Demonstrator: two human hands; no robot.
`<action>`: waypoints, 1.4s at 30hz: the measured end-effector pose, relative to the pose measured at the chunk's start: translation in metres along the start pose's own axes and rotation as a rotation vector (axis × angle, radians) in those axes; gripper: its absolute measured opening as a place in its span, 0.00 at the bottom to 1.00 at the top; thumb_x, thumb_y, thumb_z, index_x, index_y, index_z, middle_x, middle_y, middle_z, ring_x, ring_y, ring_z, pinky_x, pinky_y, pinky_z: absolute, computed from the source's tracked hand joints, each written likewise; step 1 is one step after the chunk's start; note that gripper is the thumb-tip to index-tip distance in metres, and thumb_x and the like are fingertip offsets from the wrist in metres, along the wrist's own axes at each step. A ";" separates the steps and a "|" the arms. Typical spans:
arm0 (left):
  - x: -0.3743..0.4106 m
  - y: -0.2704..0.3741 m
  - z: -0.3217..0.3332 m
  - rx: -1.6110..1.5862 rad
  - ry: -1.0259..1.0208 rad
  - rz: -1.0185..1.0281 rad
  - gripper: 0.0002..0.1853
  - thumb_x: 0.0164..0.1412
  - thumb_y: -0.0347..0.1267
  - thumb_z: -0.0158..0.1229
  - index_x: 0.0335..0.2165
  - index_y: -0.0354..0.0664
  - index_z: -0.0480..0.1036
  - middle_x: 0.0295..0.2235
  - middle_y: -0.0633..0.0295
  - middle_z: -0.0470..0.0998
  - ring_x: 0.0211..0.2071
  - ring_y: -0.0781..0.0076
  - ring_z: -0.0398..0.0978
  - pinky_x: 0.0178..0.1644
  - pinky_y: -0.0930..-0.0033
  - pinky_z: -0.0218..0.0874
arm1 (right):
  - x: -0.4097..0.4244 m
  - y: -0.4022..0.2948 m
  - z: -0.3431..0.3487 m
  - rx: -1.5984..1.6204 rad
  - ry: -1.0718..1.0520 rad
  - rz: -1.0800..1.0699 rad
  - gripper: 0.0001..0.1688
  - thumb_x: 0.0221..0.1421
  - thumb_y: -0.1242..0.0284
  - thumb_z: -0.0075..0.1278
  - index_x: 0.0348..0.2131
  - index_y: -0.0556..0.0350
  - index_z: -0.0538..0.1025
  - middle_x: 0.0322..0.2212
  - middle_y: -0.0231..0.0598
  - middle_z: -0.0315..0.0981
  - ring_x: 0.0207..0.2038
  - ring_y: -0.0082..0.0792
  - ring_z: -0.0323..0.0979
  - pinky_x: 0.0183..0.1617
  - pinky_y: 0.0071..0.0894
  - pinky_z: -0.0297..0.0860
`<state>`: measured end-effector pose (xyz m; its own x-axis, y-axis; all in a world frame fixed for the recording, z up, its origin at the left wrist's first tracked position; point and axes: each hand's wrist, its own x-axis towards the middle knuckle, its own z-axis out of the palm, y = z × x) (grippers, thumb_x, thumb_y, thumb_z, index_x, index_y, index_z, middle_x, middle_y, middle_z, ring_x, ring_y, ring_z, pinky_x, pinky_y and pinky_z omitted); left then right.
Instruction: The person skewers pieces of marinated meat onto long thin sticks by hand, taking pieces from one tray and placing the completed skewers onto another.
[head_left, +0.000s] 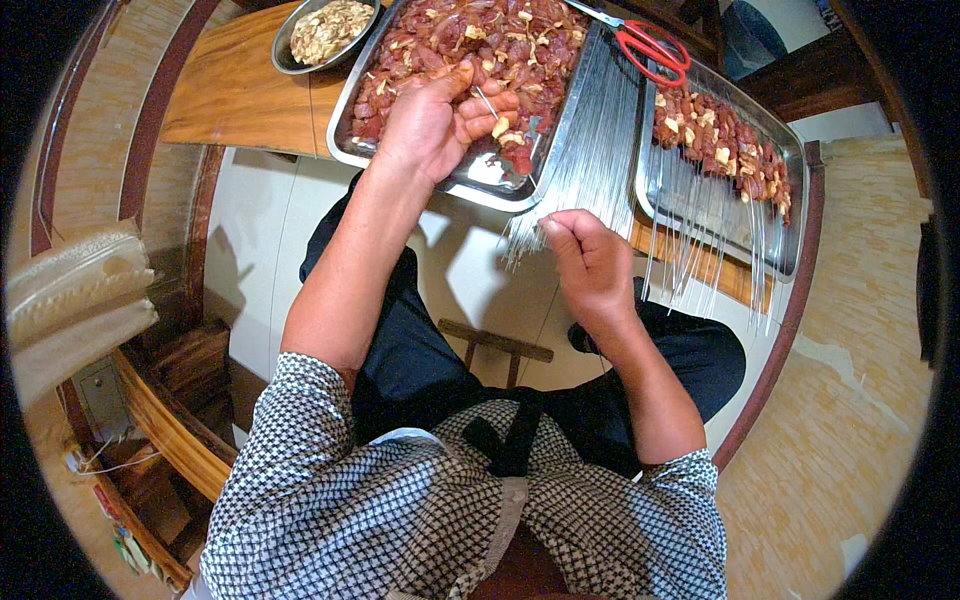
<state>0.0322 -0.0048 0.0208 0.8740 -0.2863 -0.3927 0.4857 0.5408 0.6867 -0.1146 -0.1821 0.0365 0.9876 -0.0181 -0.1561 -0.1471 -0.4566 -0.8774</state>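
My right hand (592, 262) is shut on the lower end of a thin metal skewer (486, 102). The skewer slants up to the left over the near edge of a steel tray (457, 187). Chunks of raw red meat (516, 156) and pale fat (501, 127) are threaded near its upper part. Behind the skewer's tip, my left hand (442, 124) is palm up with its fingers curled. Whether it pinches a piece cannot be made out. Cut raw meat (480, 37) mixed with pale pieces fills most of the tray beneath that hand.
A bundle of bare metal skewers (592, 142) lies between the trays. Red-handled scissors (652, 52) rest above it. Loaded meat skewers (720, 142) lie in a second steel tray (784, 255), right. A metal bowl (281, 56) of pale pieces stands on the wooden table (240, 90).
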 end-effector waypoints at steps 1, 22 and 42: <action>-0.001 -0.001 0.002 -0.006 0.011 0.016 0.09 0.63 0.33 0.41 0.36 0.38 0.63 0.31 0.53 0.72 0.36 0.55 0.75 0.37 0.59 0.72 | 0.000 -0.001 0.001 -0.051 -0.004 0.011 0.14 0.57 0.65 0.44 0.30 0.58 0.73 0.23 0.47 0.72 0.27 0.40 0.73 0.33 0.33 0.67; 0.006 -0.021 -0.001 -0.001 0.012 0.095 0.14 0.64 0.36 0.37 0.35 0.34 0.63 0.33 0.46 0.73 0.34 0.51 0.74 0.39 0.56 0.68 | 0.005 -0.006 0.017 0.024 0.064 0.102 0.13 0.51 0.65 0.49 0.26 0.59 0.73 0.19 0.43 0.73 0.23 0.37 0.72 0.29 0.33 0.67; -0.017 -0.016 0.016 0.250 -0.093 0.153 0.11 0.61 0.31 0.42 0.37 0.34 0.66 0.27 0.59 0.73 0.26 0.71 0.74 0.27 0.74 0.68 | 0.020 -0.007 -0.006 0.222 0.063 -0.006 0.11 0.54 0.69 0.47 0.28 0.59 0.75 0.15 0.33 0.67 0.19 0.23 0.66 0.24 0.24 0.63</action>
<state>0.0102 -0.0216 0.0263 0.9292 -0.2944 -0.2235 0.3274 0.3746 0.8674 -0.0937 -0.1850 0.0424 0.9889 -0.0751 -0.1283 -0.1432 -0.2496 -0.9577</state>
